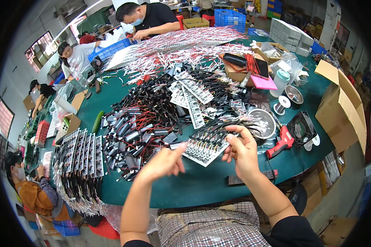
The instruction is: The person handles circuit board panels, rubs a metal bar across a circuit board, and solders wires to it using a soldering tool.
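My right hand [242,153] pinches the right end of a white circuit board panel [206,154] between thumb and fingers. Short black cables with pale tips fan out from the panel's far side, and it is tilted above the green table. Just left of the panel, my left hand [164,163] has its fingers apart and seems to hold nothing. Beyond the hands lies a big heap of small black modules with red and black wires [140,111]. More white board panels [192,108] rest on that heap. A stack of wired panels [80,154] hangs over the table's left edge.
A red glue gun [281,142], a round metal dish [263,123], a solder spool [282,105] and a black fan [302,128] lie at right. An open cardboard box [338,109] stands beside the table. Red-and-white wires [173,49] cover the far end, where other people [146,20] work.
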The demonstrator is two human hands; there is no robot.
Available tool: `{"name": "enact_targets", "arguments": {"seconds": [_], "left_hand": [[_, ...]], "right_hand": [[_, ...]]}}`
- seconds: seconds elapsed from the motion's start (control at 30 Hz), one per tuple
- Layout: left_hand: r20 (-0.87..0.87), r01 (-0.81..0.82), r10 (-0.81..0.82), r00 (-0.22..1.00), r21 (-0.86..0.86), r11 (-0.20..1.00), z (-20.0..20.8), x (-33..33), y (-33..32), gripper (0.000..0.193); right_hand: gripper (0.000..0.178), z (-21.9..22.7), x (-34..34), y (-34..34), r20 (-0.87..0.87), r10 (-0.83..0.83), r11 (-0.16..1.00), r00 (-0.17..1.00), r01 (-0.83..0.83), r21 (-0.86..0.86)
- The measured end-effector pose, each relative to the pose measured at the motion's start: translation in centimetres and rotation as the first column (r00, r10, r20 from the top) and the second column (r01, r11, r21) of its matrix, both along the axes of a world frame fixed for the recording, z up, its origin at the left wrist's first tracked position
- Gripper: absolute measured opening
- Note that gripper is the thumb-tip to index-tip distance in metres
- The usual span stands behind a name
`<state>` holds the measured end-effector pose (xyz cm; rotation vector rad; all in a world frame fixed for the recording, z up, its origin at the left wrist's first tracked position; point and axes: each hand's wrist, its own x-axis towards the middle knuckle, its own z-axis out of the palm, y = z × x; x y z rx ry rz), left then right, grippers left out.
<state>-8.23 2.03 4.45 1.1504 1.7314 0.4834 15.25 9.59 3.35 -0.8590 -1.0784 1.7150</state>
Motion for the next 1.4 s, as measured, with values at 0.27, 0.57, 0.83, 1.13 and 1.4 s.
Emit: {"name": "enact_targets", "arguments": {"seconds": [0.27, 0.57, 0.83, 1.13, 1.4], "left_hand": [[0.911, -0.498, 0.098, 0.4, 0.126, 0.858, -4.2, 6.6, -2.5, 0.054], [0.878, -0.606, -0.018, 0.478, 0.345, 0.717, -1.4, 8.2, -3.5, 0.035], [0.855, -0.494, -0.117, 0.505, 0.398, 0.773, -1.4, 8.0, -4.0, 0.046], [0.933, -0.498, -0.144, 0.329, 0.301, 0.813, -3.0, 8.5, -3.7, 0.056], [0.762, -0.504, 0.105, 0.639, 0.311, 0.805, 2.4, 5.5, -2.4, 0.027]], "right_hand": [[0.021, 1.1, 0.0, -4.1, -0.052, 0.07, 0.975, 0.996, -0.057, 0.217], [0.038, -0.7, 2.2, -4.1, -0.228, 0.181, 0.977, 0.957, -0.201, -0.067], [0.053, 0.2, 0.9, -4.5, -0.291, 0.138, 0.957, 0.947, -0.203, -0.206], [0.049, -0.1, 0.6, -4.7, -0.421, 0.114, 0.876, 0.9, -0.291, -0.384], [0.045, 1.8, -0.1, -4.1, -0.279, 0.184, 0.962, 0.942, -0.231, -0.146]]}}
